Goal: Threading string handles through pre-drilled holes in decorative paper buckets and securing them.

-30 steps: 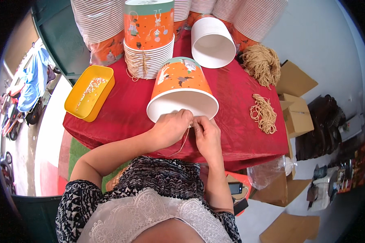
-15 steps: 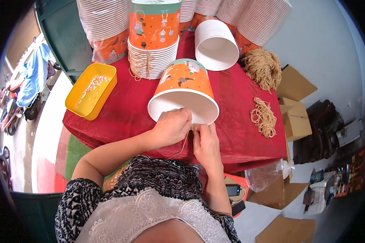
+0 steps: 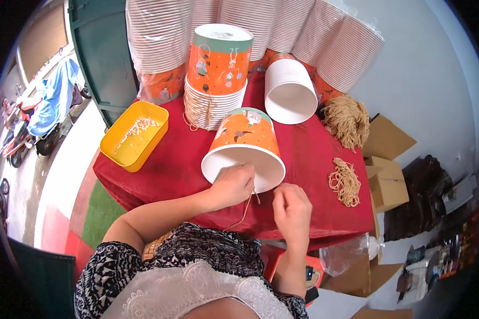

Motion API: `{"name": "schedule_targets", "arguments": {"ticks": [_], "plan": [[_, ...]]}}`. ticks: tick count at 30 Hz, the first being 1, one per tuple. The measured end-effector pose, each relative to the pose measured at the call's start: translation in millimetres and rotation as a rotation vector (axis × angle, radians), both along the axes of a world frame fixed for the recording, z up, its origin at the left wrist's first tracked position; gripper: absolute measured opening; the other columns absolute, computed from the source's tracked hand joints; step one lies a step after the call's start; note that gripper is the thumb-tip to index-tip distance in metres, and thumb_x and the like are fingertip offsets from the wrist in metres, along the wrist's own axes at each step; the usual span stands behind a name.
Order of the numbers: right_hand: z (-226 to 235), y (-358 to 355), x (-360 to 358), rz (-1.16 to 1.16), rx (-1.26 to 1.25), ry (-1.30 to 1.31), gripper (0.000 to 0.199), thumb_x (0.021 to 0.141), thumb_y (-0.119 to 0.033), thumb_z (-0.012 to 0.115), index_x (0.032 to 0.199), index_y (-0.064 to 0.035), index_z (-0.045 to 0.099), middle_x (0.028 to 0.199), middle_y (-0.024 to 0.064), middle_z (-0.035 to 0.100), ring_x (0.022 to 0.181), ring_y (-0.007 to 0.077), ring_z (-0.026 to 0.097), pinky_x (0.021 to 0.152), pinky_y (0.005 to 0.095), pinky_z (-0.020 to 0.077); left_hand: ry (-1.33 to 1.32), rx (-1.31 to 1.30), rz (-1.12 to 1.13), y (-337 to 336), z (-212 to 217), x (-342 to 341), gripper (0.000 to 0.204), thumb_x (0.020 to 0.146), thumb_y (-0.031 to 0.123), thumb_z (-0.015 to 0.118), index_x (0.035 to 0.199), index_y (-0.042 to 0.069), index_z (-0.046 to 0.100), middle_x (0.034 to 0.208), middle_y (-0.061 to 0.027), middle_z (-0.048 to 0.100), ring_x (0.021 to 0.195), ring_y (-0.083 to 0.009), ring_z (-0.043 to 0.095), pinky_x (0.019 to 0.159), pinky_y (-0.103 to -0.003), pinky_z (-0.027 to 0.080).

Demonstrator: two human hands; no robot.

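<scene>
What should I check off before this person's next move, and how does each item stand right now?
1. Orange bucket on its side, mouth facing the camera: ok.
2. Left hand at the bucket's lower rim: ok.
3. Left hand gripping the thin cord: cannot tell, the fingertips are partly hidden.
4. Right hand on the cord: not ok, it appears apart from it.
5. Small cord bundle lying on the red cloth: ok.
6. Yellow tray upright, with small pieces inside: ok.

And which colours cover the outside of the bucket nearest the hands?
The bucket is mostly orange with a green band, clearest in the head view.
</scene>
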State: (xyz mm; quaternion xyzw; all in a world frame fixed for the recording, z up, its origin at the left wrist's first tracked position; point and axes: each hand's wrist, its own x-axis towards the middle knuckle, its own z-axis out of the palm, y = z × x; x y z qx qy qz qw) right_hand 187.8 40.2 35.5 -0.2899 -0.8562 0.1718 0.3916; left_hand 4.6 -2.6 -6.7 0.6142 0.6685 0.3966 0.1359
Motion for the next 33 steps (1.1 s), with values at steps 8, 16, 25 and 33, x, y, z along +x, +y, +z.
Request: {"name": "schedule_targets", "arguments": {"ticks": [8, 16, 25, 33], "plan": [[37.7, -24.7, -52.8, 0.214, 0.241, 0.268, 0.04, 0.085, 0.001, 0.063, 0.125, -0.004, 0.065, 0.079, 0.0154, 0.067, 0.063, 0.0273, 0.066, 0.058, 0.0367, 0.0518, -0.068, 0.308, -0.103, 1.3, -15.0, -3.9, 0.018, 0.085, 0.016, 0.06, 0.091, 0.0, 0.057, 0.088, -0.0236, 0.064, 0.086, -0.0416, 0.064, 0.072, -0.049, 0.051], [58.4, -8.5, -55.5, 0.206, 0.223, 0.156, 0.054, 0.088, -0.005, 0.063, 0.14, 0.0013, 0.05, 0.073, 0.0126, 0.066, 0.061, 0.0222, 0.066, 0.057, 0.0348, 0.052, 0.028, 0.114, -0.06, 0.8, -4.2, 3.0, 0.021, 0.088, 0.017, 0.056, 0.101, 0.001, 0.058, 0.09, -0.0224, 0.066, 0.088, -0.0441, 0.064, 0.076, -0.053, 0.051], [87.0, 8.9, -33.5, 0.085, 0.056, 0.415, 0.046, 0.095, 0.002, 0.052, 0.141, 0.0035, 0.048, 0.063, -0.0012, 0.055, 0.054, 0.0049, 0.05, 0.051, 0.0216, 0.0414, -0.038, 0.083, 0.061, 1.3, -4.0, 7.5, 0.01, 0.083, 0.008, 0.062, 0.086, -0.001, 0.058, 0.079, -0.0222, 0.065, 0.078, -0.0418, 0.065, 0.07, -0.048, 0.051], [15.3, 13.0, 11.8, -0.157, -0.071, -0.171, 0.025, 0.088, -0.013, 0.06, 0.108, 0.0018, 0.064, 0.098, 0.0223, 0.066, 0.088, 0.0408, 0.066, 0.075, 0.0486, 0.0526, 0.006, 0.029, 0.062, 1.7, -6.8, 3.6, 0.007, 0.086, 0.007, 0.061, 0.087, 0.001, 0.059, 0.082, -0.0186, 0.066, 0.077, -0.0375, 0.066, 0.07, -0.044, 0.052]]}}
